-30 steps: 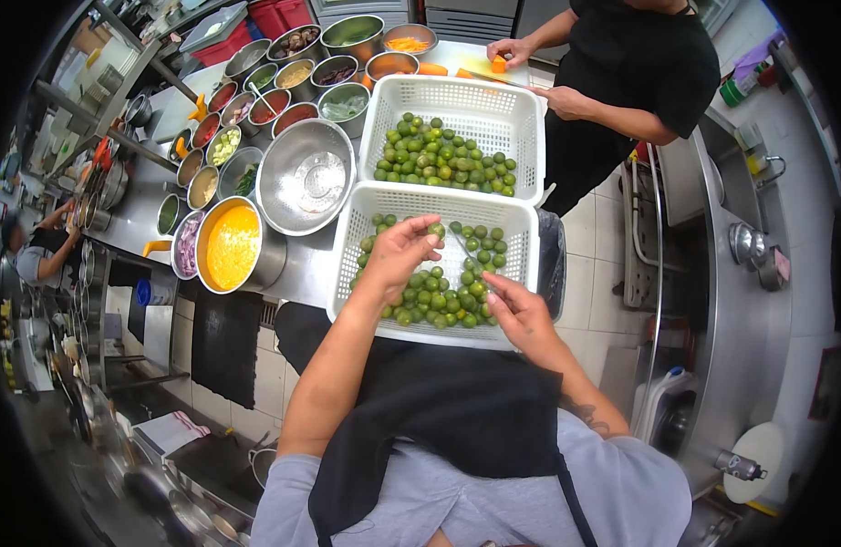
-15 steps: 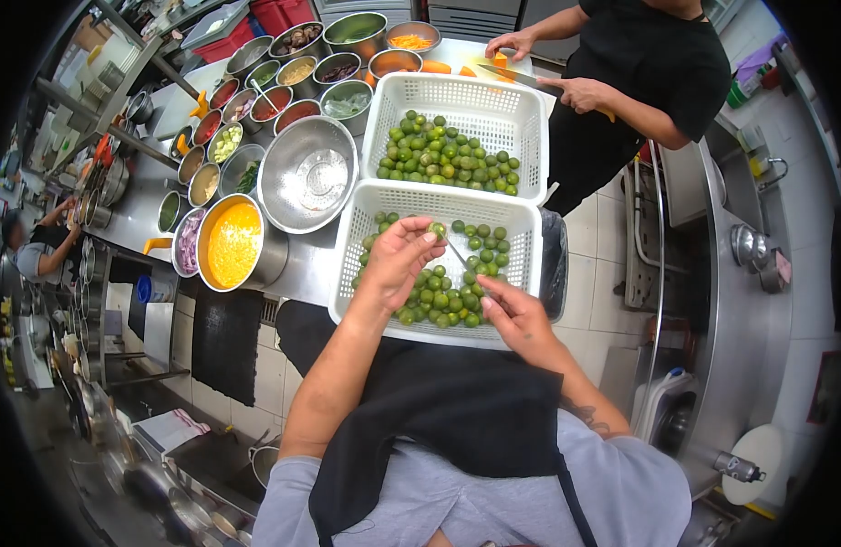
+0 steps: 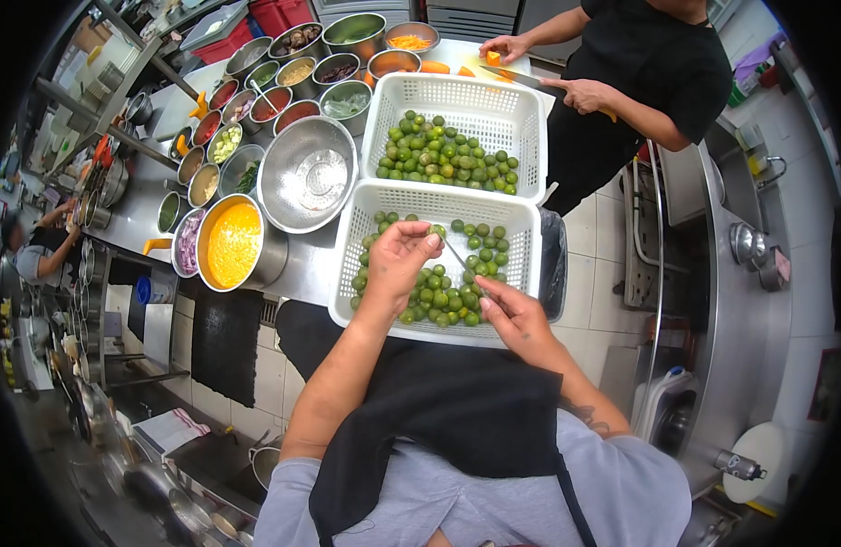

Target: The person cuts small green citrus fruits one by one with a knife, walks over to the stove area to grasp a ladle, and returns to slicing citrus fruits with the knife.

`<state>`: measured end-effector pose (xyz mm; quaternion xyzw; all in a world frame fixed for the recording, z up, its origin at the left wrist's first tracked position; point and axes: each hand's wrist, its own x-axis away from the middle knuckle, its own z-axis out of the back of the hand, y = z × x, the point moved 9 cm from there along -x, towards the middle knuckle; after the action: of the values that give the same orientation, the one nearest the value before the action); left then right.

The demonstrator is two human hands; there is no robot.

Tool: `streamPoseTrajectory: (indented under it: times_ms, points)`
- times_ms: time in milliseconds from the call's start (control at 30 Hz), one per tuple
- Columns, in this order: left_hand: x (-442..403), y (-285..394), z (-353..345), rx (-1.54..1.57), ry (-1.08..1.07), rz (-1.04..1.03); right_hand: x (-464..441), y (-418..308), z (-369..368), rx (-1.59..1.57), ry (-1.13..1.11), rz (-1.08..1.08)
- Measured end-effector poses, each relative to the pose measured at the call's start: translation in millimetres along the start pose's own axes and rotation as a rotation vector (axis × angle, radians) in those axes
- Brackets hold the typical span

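My left hand (image 3: 404, 262) pinches a small green lime (image 3: 437, 232) between thumb and fingertips, partly hidden by them. In my right hand (image 3: 518, 314) is a small knife (image 3: 458, 256), its thin blade pointing up and left with the tip at the lime. Both hands are over the nearer white perforated basket (image 3: 534, 246), where many loose green limes (image 3: 436, 296) lie. Directly behind it stands a second white basket (image 3: 377, 114), with more limes (image 3: 448, 155) heaped in it.
To the left stand a large steel colander (image 3: 306, 178), a pot of yellow liquid (image 3: 229, 246) and several steel containers of ingredients. Across the counter, a person in black holds a large knife (image 3: 521, 78) over a white cutting board (image 3: 457, 53). A black bag (image 3: 554, 264) hangs right of the near basket.
My left hand has shifted very slightly, still with the lime, and the knife tip stays close to it. The co-worker's hand has moved a little left, lifting an orange piece.
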<state>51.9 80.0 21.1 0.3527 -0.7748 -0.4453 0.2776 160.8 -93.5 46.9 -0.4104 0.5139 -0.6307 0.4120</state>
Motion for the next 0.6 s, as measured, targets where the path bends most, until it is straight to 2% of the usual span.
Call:
streamPoseTrajectory:
  times_ms: [200, 367, 600]
  points:
    - [2, -1, 0, -0.022, 0.006, -0.054, 2, 1, -2, -0.065, 0.005, 0.017]
    - [7, 3, -2, -0.052, 0.024, -0.097, 3, 1, -2, 0.027, 0.045, 0.069]
    - [11, 1, 1, -0.091, 0.039, -0.204, 4, 11, -7, -0.031, 0.034, 0.012]
